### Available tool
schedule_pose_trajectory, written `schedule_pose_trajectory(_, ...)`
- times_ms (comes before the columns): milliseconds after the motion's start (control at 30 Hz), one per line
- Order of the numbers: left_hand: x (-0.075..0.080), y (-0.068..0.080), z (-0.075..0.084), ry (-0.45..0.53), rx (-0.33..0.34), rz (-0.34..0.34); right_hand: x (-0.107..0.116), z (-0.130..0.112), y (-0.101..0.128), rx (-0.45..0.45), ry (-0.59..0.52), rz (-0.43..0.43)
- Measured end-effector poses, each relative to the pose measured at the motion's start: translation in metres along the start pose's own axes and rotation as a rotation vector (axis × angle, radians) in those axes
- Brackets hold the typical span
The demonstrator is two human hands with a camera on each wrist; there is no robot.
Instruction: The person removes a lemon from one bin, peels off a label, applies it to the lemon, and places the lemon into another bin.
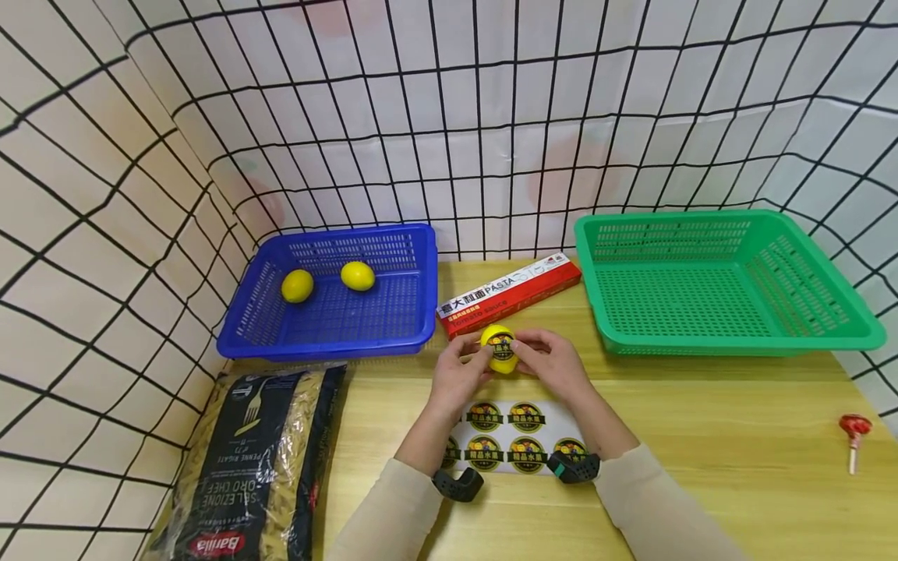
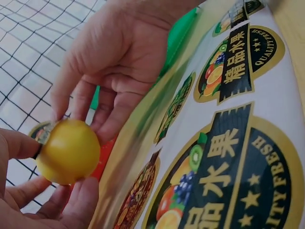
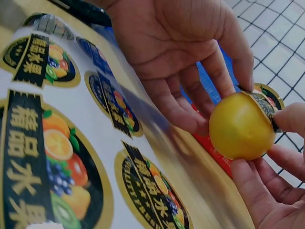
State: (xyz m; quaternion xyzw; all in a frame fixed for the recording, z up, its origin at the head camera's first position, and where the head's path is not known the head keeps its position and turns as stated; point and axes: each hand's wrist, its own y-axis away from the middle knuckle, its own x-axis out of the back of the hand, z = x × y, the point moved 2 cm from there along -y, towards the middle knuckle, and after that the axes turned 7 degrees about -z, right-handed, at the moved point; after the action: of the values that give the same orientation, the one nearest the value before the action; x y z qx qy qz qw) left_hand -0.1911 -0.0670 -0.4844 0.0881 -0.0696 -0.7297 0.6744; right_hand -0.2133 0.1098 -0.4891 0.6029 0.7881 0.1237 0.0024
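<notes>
A yellow lemon (image 1: 505, 367) is held between both hands above the table, just in front of the pasta box. A round black-and-gold fruit sticker (image 1: 500, 346) lies on its upward face. My left hand (image 1: 457, 375) pinches the lemon from the left, thumb at the sticker's edge. From the other side my right hand (image 1: 559, 369) grips it, its thumb also on the sticker. In the right wrist view, part of the sticker's rim stands off the lemon (image 3: 240, 128). Below the hands lies a white sheet (image 1: 505, 428) of matching stickers, partly covered by the forearms.
At back left, a blue basket (image 1: 337, 348) contains two lemons (image 1: 358, 276). A green basket (image 1: 737, 343) stands at back right, with a red-and-white pasta box (image 1: 519, 294) between them. A penne bag (image 1: 249, 467) lies left, a lollipop (image 1: 854, 425) far right. Black wire grid (image 1: 477, 132) surrounds the table.
</notes>
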Motion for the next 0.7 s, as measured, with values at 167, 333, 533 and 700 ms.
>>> schedule_pose_trajectory(167,-0.002,0.002,0.0,0.023,-0.007,-0.025,0.0,-0.003,0.006,0.01,-0.03,0.012)
schedule_pose_trajectory(333,-0.004,0.002,-0.002,0.055,-0.039,-0.06,-0.003,-0.003,0.01,0.019,-0.041,0.015)
schedule_pose_trajectory(533,-0.005,0.0,-0.007,0.028,-0.081,-0.104,-0.003,0.001,0.015,0.016,-0.087,0.014)
schedule_pose_trajectory(700,-0.005,0.0,-0.008,0.046,-0.1,-0.143,-0.002,0.001,0.017,0.019,-0.117,0.01)
